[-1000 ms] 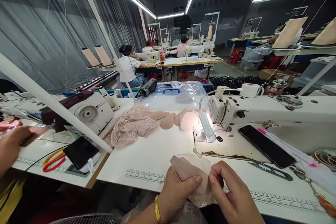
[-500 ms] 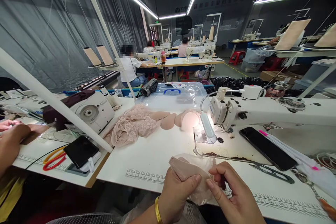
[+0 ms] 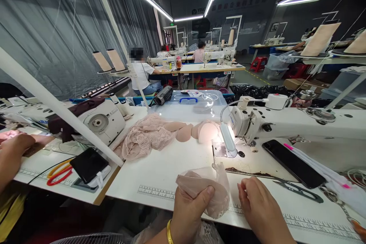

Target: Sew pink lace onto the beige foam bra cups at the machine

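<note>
Left hand (image 3: 187, 211): grip closed on the beige cloth (image 3: 220, 194), thumb on top, over the worktop's (image 3: 162, 173) near edge.
Right hand (image 3: 261, 206): curled just beside the cloth, apart from it; whether the grip holds anything cannot be told.
Lace (image 3: 145, 139): heaped by the worktop's left edge.
Machine (image 3: 300, 122): lamp (image 3: 228, 140) lit, toward the far edge, at right.
Phone (image 3: 293, 163): flat before the machine, snips (image 3: 286, 185) between it and the near edge.

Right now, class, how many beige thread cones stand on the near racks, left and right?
4. Left rack: first cone, second cone. Right rack: third cone, and fourth cone, cut off by the picture's edge. More may hide beyond that edge.
</note>
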Available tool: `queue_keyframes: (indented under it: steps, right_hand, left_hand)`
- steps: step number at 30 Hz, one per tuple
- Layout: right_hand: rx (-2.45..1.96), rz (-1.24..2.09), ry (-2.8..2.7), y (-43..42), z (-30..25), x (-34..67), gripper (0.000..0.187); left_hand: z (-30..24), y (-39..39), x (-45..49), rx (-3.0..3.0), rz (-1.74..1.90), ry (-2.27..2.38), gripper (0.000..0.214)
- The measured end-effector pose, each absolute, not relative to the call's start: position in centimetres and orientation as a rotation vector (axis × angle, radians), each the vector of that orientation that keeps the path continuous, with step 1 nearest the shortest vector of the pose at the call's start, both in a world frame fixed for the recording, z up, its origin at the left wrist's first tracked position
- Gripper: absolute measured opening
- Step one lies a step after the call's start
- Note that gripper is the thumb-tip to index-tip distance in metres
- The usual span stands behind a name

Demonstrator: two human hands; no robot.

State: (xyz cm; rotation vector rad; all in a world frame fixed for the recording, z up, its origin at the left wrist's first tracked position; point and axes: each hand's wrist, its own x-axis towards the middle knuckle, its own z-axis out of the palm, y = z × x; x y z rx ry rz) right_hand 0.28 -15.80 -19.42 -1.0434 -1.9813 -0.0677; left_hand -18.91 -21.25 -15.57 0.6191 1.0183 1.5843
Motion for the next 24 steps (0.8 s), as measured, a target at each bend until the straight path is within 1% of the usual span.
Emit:
queue_keyframes:
  steps: [1,4,6,8,11,15,17,21,24]
  right_hand:
    - [-1.067,0.028,-1.982,-15.8,-19.3,0.7,0.021]
    - [-1.161,0.455,-1.888,-16.7,-17.6,1.1,0.023]
    - [-1.189,0.656,-1.788,-17.8,-16.2,0.3,0.021]
    - [-1.164,0.761,-1.737,-18.6,-15.2,-0.8,0.018]
    - [-1.106,0.804,-1.741,-18.9,-14.7,-2.3,0.017]
    - [-1.082,0.765,-1.79,-18.4,-15.1,-3.2,0.026]
    - [-1.08,0.678,-1.834,-18.2,-15.4,-3.3,0.027]
    - [-0.988,0.263,-1.987,-17.2,-16.5,-3.2,0.018]
    - [-0.984,-0.03,-2.019,-15.9,-18.0,-2.9,0.019]
  left_hand:
    - [-15.3,-21.1,-19.0,0.591,1.588,1.02,0.039]
    - [-14.7,-20.6,-19.0,0.541,1.562,1.006,0.047]
    - [-14.7,-20.4,-18.9,0.556,1.537,0.99,0.047]
    - [-14.9,-20.4,-18.7,0.597,1.521,0.978,0.046]
    - [-15.5,-20.7,-18.7,0.671,1.507,0.951,0.045]
    - [-15.8,-21.0,-18.9,0.725,1.501,0.943,0.043]
    - [-15.6,-21.0,-18.8,0.727,1.488,0.939,0.043]
    - [-15.5,-21.1,-18.5,0.766,1.465,0.933,0.04]
    - [-16.0,-21.4,-18.4,0.753,1.501,0.971,0.041]
